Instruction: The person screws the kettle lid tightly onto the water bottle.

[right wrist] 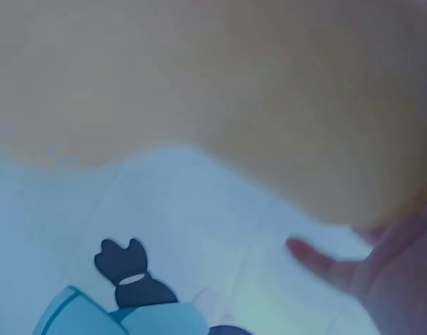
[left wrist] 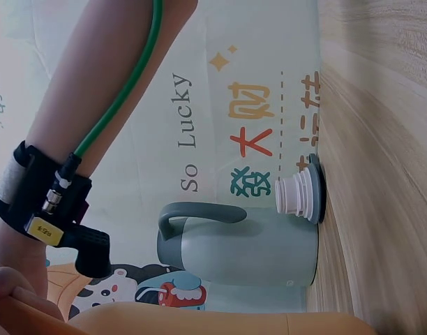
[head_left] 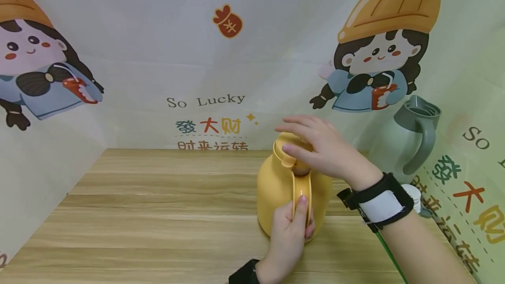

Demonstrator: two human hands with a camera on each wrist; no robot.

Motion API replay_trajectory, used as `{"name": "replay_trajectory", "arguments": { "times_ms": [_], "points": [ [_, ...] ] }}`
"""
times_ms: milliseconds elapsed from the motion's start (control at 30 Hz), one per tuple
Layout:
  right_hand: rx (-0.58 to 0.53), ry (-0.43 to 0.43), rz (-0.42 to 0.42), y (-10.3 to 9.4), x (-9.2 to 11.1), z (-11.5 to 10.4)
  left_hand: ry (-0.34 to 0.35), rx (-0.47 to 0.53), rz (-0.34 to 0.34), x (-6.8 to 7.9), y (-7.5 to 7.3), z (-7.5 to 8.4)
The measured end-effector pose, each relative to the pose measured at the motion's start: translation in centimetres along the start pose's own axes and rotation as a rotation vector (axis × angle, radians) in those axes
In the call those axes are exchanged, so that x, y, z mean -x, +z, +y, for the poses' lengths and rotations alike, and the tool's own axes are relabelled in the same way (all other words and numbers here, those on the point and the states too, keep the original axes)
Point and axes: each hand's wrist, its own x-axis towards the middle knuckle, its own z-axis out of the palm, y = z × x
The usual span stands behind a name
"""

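Observation:
A yellow thermos jug (head_left: 272, 187) stands on the wooden table with its handle turned toward me. My left hand (head_left: 286, 236) grips that handle (head_left: 302, 185) low down, thumb along its outer side. Over the jug's round yellow lid (head_left: 285, 147) lies my right hand (head_left: 321, 146), its fingers fairly straight and spread, with the palm side hidden. In the left wrist view, only an edge of the jug (left wrist: 220, 319) shows at the bottom. The right wrist view is mostly filled by a blurred yellowish shape, with fingers of the right hand (right wrist: 402, 279) at its edge.
A grey-green thermos jug (head_left: 388, 139) with a dark grey handle stands at the right, behind my right forearm. Beside it sits a white ridged stopper (left wrist: 297, 197) with a dark top face-down on the table (head_left: 158, 214). A printed cloth (head_left: 276, 56) hangs behind and at both sides.

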Motion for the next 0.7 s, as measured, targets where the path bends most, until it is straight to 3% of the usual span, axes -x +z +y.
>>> {"name": "replay_trajectory", "arguments": {
  "times_ms": [267,700],
  "points": [
    [-0.027,-0.113,-0.034,0.1,0.0,1.5,0.015,0.008,-0.012,-0.1,0.0,0.1],
    [-0.102,-0.148,-0.059,0.8,0.1,1.9,0.004,0.009,-0.009,0.0,-0.1,0.0]
  ]
}}
